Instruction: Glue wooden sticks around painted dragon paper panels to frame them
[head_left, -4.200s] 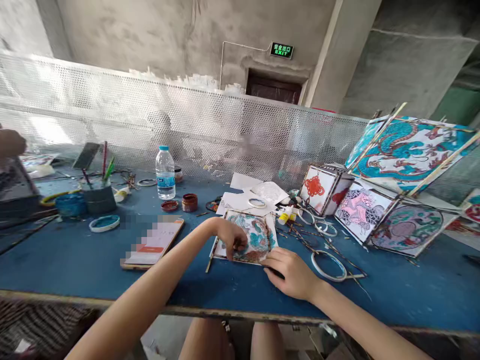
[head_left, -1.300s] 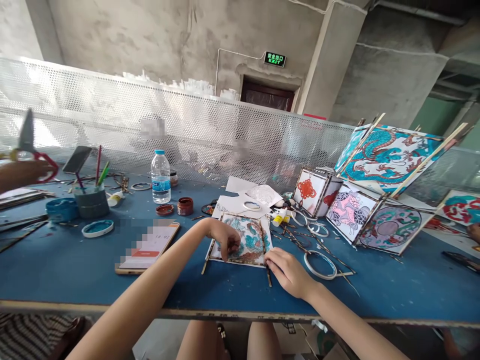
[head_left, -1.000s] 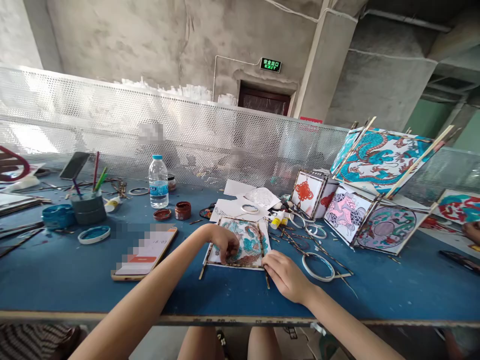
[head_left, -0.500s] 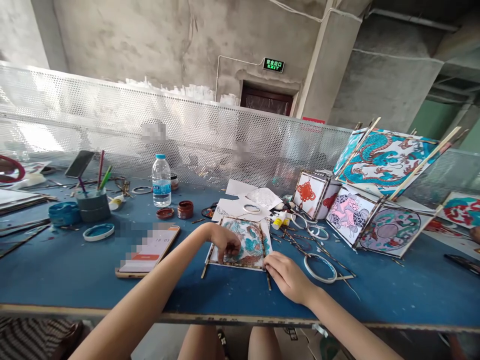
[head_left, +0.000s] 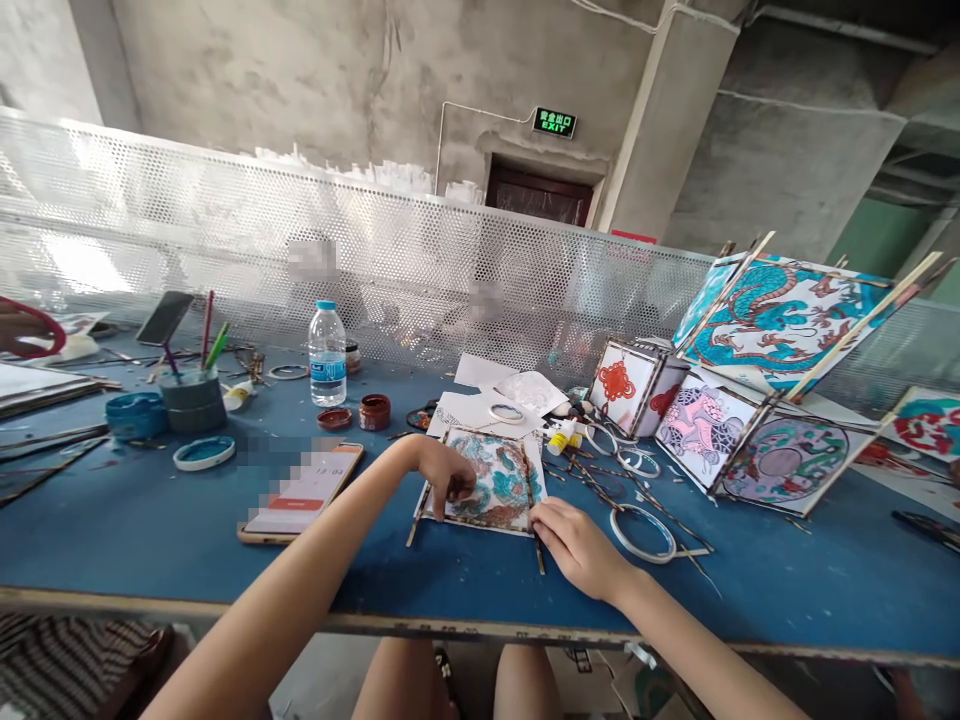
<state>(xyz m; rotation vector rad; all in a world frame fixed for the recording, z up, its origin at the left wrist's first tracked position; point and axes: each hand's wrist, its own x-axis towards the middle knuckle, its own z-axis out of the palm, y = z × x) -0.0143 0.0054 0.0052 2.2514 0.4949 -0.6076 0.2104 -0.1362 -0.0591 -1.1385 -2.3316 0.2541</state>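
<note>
A sheet of paper painted in teal and brown (head_left: 495,475) lies on the blue table, bordered by a frame of thin dark sticks (head_left: 487,525). My left hand (head_left: 448,475) rests over its left part, fingers curled and pointing down near the lower left corner. What its fingertips hold, if anything, is hidden. At the lower right corner, my right hand (head_left: 574,545) has its fingers pressed together on the stick frame, and a stick end sticks out below them. A white ring of tape (head_left: 643,533) lies to the right of this hand.
A phone (head_left: 304,495), a water bottle (head_left: 328,355), a jar of red-brown paint (head_left: 374,412) and a brush cup (head_left: 193,402) stand left. Painted stick-framed panels (head_left: 780,320) stand right, with glue bottles (head_left: 564,437) and loose sticks nearer. Another person's hand (head_left: 19,328) holds something red, far left.
The whole view has shifted slightly. My left hand's fingers have changed pose a little over the left of the painted sheet; my right hand keeps its place at the corner.
</note>
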